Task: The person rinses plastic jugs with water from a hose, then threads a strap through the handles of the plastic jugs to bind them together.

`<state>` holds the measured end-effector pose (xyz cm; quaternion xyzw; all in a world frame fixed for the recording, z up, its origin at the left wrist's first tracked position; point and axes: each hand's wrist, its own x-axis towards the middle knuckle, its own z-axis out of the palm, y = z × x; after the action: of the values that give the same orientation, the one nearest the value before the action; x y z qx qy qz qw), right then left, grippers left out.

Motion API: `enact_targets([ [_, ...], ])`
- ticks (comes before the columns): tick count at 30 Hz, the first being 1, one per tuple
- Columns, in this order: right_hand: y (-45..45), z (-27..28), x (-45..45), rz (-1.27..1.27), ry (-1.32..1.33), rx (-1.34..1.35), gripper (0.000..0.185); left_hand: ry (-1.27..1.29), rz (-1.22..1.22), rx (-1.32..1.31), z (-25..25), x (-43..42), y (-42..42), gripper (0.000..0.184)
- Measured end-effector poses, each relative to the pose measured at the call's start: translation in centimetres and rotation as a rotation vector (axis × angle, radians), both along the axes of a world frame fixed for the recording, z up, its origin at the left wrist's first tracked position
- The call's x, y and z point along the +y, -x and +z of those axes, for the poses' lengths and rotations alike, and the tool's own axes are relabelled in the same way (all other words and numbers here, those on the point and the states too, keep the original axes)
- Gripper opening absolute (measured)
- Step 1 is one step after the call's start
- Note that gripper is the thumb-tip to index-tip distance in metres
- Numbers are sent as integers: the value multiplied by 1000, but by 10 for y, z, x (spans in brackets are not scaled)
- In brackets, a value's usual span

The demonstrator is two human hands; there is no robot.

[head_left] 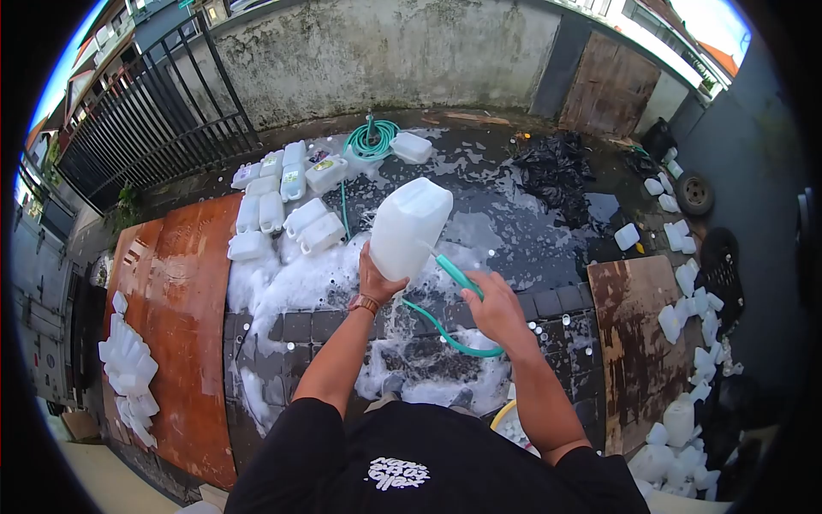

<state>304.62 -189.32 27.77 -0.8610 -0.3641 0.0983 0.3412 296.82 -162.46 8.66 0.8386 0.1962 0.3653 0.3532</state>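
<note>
Hosing a White Jug above the Foamy Paving

We are grasping a cloudy white jug near its lower end with our left hand, tilting it above the middle of the paving. Its walls are looking smooth and its corners rounded; we cannot tell whether it is holding liquid. Our right hand is gripping a round green hose, aiming a thin stream at the jug's right side, while water is falling below.

Toward the paving's far left corner, pale, boxy jugs are lying close together, some bearing labels, beside a ribbed-looking coil. Fluffy white foam is spreading around the nearest ones. White containers are heaping up at the left edge of a wet, reddish board; more are crowding past the right edge of a stained brown board. Crumpled black plastic is lying toward the far right. By our right leg, a yellow-rimmed bucket is holding small white pieces, too small for naming.
</note>
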Motion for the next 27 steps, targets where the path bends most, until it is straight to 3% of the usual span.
enact_targets([
  [5,-32,13,-12,-98,-2,3,31,12,-21,36,-4,-8,-2,116],
  [9,-17,5,-4,-17,21,-14,30,4,-20,33,13,-11,-19,117],
  [17,-29,-76,-26,-134,-135,45,30,114,133,-65,96,-19,-79,121],
  [18,-31,-88,-31,-182,-154,37,30,174,93,-176,108,-22,-85,114],
  [21,-35,-119,-48,-282,-190,46,31,302,100,-176,145,-35,-89,104],
  [22,-38,-126,-54,-328,-205,55,31,197,198,-171,137,-33,-94,88],
  [23,-42,-129,-58,-336,-210,51,31,194,189,-175,136,-32,-96,88],
  [25,-46,-137,-68,-367,-260,69,32,599,-40,-399,130,-35,-96,76],
  [27,-50,-136,-71,-368,-294,80,31,714,-68,-419,133,-50,-88,66],
])
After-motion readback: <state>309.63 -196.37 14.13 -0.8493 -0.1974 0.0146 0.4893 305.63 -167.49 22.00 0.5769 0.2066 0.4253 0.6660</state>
